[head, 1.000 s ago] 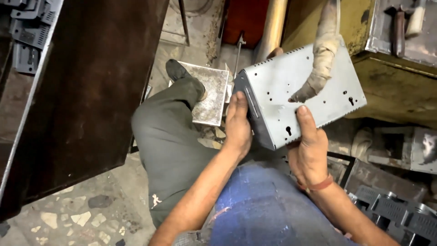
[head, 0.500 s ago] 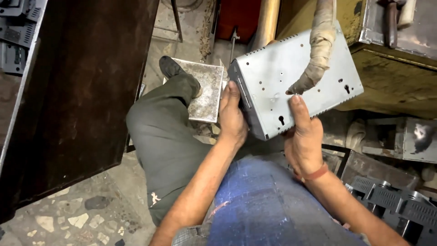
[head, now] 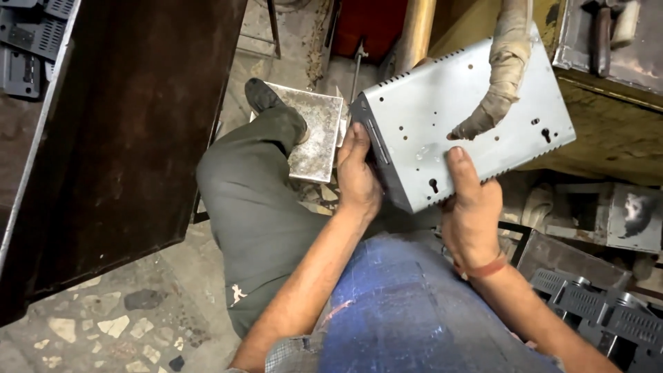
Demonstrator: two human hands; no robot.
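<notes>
Workshop floor of speckled terrazzo (head: pixel 90 324), cluttered with a dark metal sheet (head: pixel 131 124) at left, a small square plate (head: pixel 314 131) under the person's shoe (head: pixel 259 93), and grey slotted parts (head: pixel 601 314) at lower right. A grey perforated metal casing (head: pixel 463 128) is held tilted above the lap, against a cloth-wrapped lever (head: pixel 501 76). The left hand (head: pixel 359 176) is clamped on the casing's near-left end; the right hand (head: pixel 469 207) grips its lower edge, thumb on the face. Judged risks: the stamped edges could cut the bare fingers, and a slipping grip could drop the casing onto the leg or the parts below. Compared with half a second earlier, the casing sits slightly lower and further right in view, with both grips unchanged.
</notes>
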